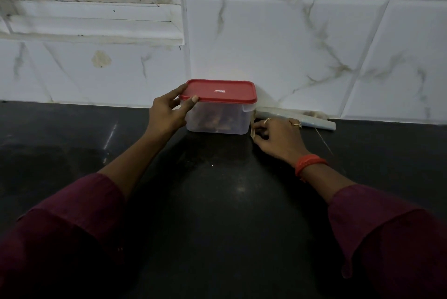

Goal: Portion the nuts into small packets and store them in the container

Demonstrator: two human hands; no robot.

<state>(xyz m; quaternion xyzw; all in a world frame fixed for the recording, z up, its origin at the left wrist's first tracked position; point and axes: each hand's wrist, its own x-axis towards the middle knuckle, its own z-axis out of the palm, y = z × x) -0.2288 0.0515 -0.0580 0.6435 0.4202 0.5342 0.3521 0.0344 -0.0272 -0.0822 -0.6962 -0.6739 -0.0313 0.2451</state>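
Observation:
A clear plastic container (219, 118) with a red lid (219, 91) stands on the black counter (217, 202) near the tiled wall. Brown nuts show dimly through its side. My left hand (169, 112) grips the container's left end, thumb on the lid's front corner and fingers along the lid's left edge. My right hand (278, 135) lies on the counter just right of the container, fingers curled and pinching a small pale packet (253, 132) at the container's lower right corner. Most of the packet is hidden by the fingers.
A pale roll of bags or wrap (302, 118) lies along the wall behind my right hand. The white marble-patterned tiled wall (314, 44) and a window sill (92, 23) close off the back of the counter.

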